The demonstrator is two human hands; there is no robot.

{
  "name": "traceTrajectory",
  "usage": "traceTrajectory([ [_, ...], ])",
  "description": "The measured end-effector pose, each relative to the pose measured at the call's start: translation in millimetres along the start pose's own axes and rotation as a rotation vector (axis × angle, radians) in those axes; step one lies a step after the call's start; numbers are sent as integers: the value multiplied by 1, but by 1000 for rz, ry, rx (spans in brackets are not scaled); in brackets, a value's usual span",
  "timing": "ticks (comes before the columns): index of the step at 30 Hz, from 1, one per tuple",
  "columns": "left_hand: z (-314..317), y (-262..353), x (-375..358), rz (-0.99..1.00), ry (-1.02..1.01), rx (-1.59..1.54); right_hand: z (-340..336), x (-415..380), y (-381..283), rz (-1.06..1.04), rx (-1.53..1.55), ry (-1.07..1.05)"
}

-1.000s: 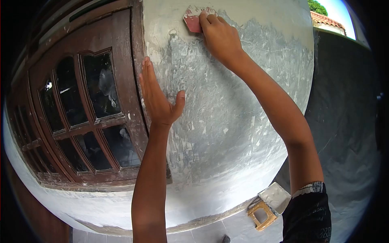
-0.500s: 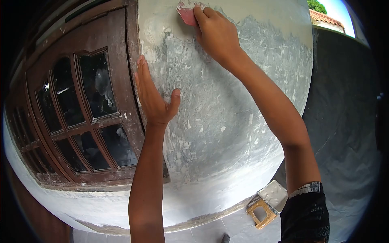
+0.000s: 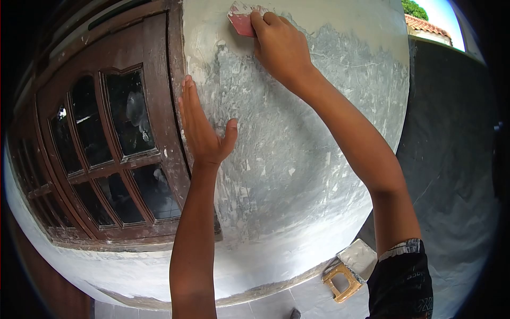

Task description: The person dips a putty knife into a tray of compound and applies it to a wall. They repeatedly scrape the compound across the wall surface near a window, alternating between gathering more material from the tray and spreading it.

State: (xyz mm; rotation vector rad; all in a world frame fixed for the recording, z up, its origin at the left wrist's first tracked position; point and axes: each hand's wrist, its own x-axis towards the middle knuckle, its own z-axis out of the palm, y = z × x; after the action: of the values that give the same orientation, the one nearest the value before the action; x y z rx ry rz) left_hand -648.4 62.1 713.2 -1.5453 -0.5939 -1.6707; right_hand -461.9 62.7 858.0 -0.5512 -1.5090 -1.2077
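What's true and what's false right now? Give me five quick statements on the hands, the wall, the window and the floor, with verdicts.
1. The right hand holds a pink scraper. True.
2. The left hand grips a second scraper. False: the left hand holds nothing, its fingers outstretched.
3. The wall is one even colour. False: it is cream near the top and patchy grey below.
4. The brown window frame is on the picture's left. True.
5. The yellowish stool-like item sits on the window sill. False: the yellowish stool-like item is down by the tiled floor, at lower right.
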Motion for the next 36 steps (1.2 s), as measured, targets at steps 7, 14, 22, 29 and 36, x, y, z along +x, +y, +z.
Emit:
traceTrajectory([
  [7, -1, 0, 0, 3, 1, 16, -9, -88, -60, -198, 108, -90],
  [14, 0, 0, 0, 2, -6, 6, 8, 10, -17, -100, 22, 66],
  [22, -1, 1, 0, 3, 11, -17, -15, -71, -50, -251, 128, -72],
  [29, -1, 2, 1, 20, 2, 13, 2, -8, 6, -47, 47, 28],
  [36, -1, 0, 1, 1, 2, -10, -14, -94, -52, -75, 93, -156],
])
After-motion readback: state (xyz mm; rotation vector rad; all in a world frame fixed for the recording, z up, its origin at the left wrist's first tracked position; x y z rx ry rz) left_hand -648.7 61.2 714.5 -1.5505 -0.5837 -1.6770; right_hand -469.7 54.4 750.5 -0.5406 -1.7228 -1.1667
